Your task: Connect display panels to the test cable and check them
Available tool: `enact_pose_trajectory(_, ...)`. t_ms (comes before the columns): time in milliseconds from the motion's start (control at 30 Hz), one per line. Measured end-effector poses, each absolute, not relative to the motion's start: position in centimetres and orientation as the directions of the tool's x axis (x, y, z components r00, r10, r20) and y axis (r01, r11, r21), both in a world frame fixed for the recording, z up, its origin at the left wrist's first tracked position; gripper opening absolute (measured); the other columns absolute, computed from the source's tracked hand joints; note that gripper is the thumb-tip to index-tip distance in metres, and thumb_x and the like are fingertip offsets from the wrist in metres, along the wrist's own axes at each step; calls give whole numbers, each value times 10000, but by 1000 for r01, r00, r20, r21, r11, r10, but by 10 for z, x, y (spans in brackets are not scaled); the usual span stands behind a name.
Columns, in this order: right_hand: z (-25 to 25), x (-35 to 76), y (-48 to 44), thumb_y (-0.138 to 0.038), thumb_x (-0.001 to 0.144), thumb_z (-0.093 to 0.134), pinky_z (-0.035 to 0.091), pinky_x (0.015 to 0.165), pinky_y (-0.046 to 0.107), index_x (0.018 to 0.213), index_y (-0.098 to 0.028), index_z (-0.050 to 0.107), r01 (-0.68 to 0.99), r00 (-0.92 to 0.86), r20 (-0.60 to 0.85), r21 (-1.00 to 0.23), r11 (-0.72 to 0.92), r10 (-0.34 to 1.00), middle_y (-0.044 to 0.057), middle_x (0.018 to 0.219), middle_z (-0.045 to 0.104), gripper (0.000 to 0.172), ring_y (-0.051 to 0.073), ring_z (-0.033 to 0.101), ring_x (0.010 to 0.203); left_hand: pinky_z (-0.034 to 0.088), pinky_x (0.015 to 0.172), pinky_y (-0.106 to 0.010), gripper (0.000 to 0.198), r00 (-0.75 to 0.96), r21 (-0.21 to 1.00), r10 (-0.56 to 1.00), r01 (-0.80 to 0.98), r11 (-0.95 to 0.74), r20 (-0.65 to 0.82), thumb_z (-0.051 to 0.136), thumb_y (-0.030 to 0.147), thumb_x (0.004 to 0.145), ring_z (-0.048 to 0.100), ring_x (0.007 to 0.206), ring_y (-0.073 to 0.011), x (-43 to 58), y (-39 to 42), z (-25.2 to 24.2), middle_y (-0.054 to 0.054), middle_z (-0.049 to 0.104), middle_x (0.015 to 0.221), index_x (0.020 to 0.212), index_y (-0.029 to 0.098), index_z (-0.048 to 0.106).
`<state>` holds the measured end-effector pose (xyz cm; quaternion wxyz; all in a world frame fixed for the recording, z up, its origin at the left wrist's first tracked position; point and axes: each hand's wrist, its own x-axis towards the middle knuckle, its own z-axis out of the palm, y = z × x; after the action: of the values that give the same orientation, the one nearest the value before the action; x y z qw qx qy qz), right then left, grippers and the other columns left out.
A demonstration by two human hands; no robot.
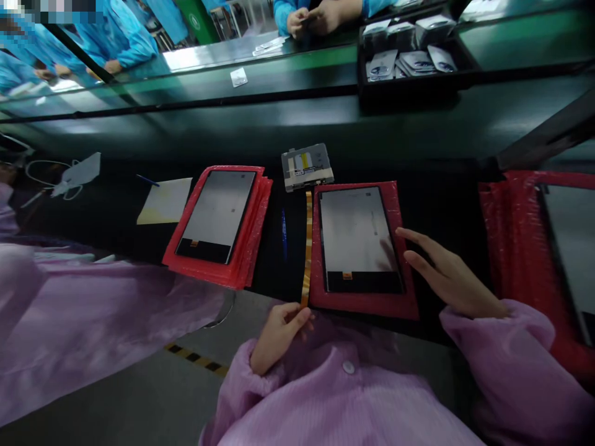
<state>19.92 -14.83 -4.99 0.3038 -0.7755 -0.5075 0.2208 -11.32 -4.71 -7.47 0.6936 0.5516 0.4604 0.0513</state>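
My left hand [279,334] pinches the near end of a long amber strip [307,248] that lies along the left side of a red foam mat [362,305]. On that mat rests a dark display panel [357,238], face up. My right hand [441,272] hovers open at the panel's right edge, fingers spread and pointing left, touching or nearly touching the mat. A small grey circuit module [307,166] sits just beyond the strip's far end. Both my sleeves are pink.
A stack of red mats [251,248] with another panel [218,214] lies to the left, beside a yellowish paper [165,201]. More red wrap with a panel [525,248] is at right. A black tray [409,87] of bagged parts stands beyond. People in blue work across the bench.
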Motion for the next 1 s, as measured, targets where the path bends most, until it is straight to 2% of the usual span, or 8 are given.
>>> enact_pose_trajectory(100,-32,190,-140,-545,907,447,463,946,430,1165,-219,593,609,357,-17,-754,-246,934,85,1155,620,440,249,589,1054,388,473,-193,428,545,862,674,241,445,-500,658,543,766,522,489,-78,-110,-43,-67,-20,621,635,777,115,656)
enact_pose_trajectory(233,-25,159,-118,-550,913,446,493,696,302,1101,-194,632,349,18,-269,-901,-258,963,57,949,653,443,161,600,795,427,511,-205,395,467,919,815,-14,394,-342,650,525,784,548,559,-95,-93,-39,-63,-26,631,699,843,135,656)
enact_pose_trajectory(367,-34,126,-92,-522,895,503,441,587,258,1181,-179,601,178,-226,-253,-960,-215,941,16,808,602,457,106,510,632,430,601,-219,314,559,978,813,201,59,-164,573,445,868,534,643,-103,-66,-40,-64,-11,595,708,812,144,647)
enact_pose_trajectory(467,-45,115,-79,-487,845,589,484,707,283,990,-187,650,55,-172,-170,-985,-163,970,24,860,617,339,129,564,758,397,618,-219,274,605,901,796,337,-274,16,511,342,916,493,657,-98,-52,-43,-68,2,551,697,738,154,603)
enact_pose_trajectory(567,-54,119,-71,-452,815,628,498,722,291,824,-193,637,-1,-61,-141,-990,-141,988,23,825,637,259,145,593,784,423,639,-219,176,586,848,803,369,-381,105,525,312,910,518,687,-104,-47,-47,-76,-8,571,767,845,161,588)
enact_pose_trajectory(700,-61,138,-68,-433,829,606,470,574,254,859,-174,624,142,128,-150,-976,-167,980,17,755,639,261,115,567,626,471,662,-227,229,570,795,798,383,-470,196,567,314,890,544,734,-119,-46,-51,-87,-30,575,862,1062,164,553)
enact_pose_trajectory(833,-65,151,-71,-385,801,639,463,517,229,864,-169,598,113,228,-199,-967,-229,953,20,782,649,229,96,559,579,479,775,-282,252,653,598,683,417,-685,327,565,270,888,544,866,-165,-43,-53,-96,-69,567,938,1111,153,583)
enact_pose_trajectory(1000,-67,151,-82,-282,763,673,532,662,250,902,-178,611,81,158,-213,-970,-228,964,10,827,649,184,120,626,712,459,757,-280,275,709,455,589,408,-791,388,555,225,893,513,830,-157,-41,-56,-100,-59,529,905,1155,176,623)
